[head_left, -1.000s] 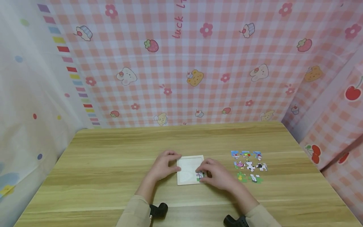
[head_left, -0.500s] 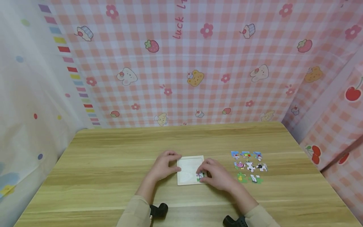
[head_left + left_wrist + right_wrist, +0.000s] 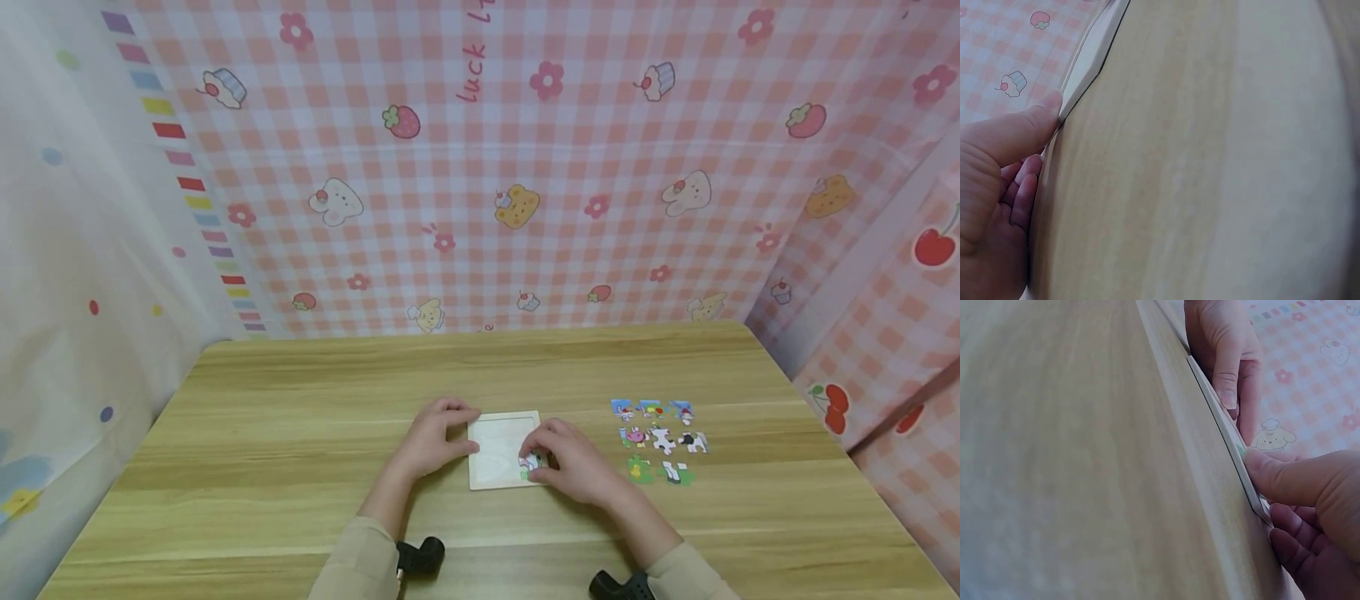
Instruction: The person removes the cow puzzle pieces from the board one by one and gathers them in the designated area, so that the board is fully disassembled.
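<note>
A square wooden puzzle tray (image 3: 495,450) with a raised rim lies on the table between the hands. My left hand (image 3: 431,440) rests against its left side, with the thumb on the rim and the index finger at the upper left corner; in the left wrist view the thumb (image 3: 1035,125) touches the tray edge. In the tray's lower right corner sits a jigsaw piece (image 3: 528,465) with white, pink and green on it. Thumb and index finger of my right hand (image 3: 573,462) pinch this piece, partly covering it. The right wrist view shows the right thumb (image 3: 1279,475) over the tray edge.
Right of the tray, several loose jigsaw pieces (image 3: 662,440) lie in rows on the wooden table (image 3: 300,467). Behind it hangs a pink checked cloth (image 3: 480,167). Black wrist devices (image 3: 422,556) sit at both sleeves.
The piece under my right fingers shifts very slightly within the tray corner. My left hand and the tray hold their places.
</note>
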{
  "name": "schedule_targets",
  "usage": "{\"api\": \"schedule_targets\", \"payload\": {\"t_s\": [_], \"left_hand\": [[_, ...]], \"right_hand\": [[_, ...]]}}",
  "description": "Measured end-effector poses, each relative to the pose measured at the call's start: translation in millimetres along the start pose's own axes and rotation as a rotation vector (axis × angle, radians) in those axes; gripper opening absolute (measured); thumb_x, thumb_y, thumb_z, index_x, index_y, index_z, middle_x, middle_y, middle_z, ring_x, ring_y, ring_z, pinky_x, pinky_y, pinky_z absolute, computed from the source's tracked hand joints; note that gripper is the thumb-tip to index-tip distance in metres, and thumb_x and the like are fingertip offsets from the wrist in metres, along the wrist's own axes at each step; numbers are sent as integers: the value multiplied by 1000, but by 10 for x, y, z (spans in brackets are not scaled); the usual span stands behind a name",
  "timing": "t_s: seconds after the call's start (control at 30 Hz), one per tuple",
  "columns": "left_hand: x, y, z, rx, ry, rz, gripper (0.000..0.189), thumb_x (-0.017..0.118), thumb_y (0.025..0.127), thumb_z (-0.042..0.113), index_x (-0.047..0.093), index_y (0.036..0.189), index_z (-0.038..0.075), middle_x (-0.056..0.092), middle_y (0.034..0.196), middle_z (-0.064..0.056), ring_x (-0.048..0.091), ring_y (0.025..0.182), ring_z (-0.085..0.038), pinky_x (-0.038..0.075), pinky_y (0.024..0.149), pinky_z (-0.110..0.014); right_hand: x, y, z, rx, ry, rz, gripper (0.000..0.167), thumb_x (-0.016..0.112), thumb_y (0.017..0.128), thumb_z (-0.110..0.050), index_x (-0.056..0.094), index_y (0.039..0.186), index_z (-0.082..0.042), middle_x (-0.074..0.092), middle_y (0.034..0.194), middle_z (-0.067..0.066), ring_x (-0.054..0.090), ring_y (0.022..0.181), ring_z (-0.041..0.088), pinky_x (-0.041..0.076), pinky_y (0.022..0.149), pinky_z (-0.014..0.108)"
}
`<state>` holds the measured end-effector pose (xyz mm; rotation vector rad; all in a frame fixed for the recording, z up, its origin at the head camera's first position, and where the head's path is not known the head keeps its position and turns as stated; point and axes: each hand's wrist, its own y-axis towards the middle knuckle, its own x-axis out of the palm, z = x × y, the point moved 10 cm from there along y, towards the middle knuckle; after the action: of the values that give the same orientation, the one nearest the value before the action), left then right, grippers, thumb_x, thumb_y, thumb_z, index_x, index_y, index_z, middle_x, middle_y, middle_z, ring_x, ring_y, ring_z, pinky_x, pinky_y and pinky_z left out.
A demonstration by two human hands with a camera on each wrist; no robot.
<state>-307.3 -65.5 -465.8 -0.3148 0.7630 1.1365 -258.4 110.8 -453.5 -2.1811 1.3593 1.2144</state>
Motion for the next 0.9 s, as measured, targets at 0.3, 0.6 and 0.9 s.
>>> {"api": "schedule_targets", "payload": {"t_s": [0.3, 0.6, 0.9], "left_hand": [[-4, 0, 14, -6, -3, 0, 45, 85, 86, 11, 72, 128, 1, 61, 130, -18, 54, 124, -38, 40, 112, -57], [-15, -13, 41, 0, 3, -2, 44, 84, 86, 11, 72, 128, 1, 61, 131, -18, 54, 124, -38, 41, 111, -57], [-15, -15, 45, 7, 0, -5, 45, 84, 86, 11, 72, 128, 1, 61, 131, -18, 54, 124, -39, 41, 111, -58]], "right_hand": [[-10, -5, 5, -12, 14, 17, 22, 83, 87, -11, 70, 104, -19, 59, 105, -4, 50, 89, 11, 47, 77, 28], [-20, -4, -46, -43, 53, 23, 22, 81, 88, -5, 70, 104, -17, 59, 94, -7, 53, 84, 11, 49, 74, 26], [-20, -6, -33, -33, 88, 32, 20, 76, 91, -2, 72, 103, -17, 62, 93, -8, 53, 82, 6, 50, 72, 26]]}}
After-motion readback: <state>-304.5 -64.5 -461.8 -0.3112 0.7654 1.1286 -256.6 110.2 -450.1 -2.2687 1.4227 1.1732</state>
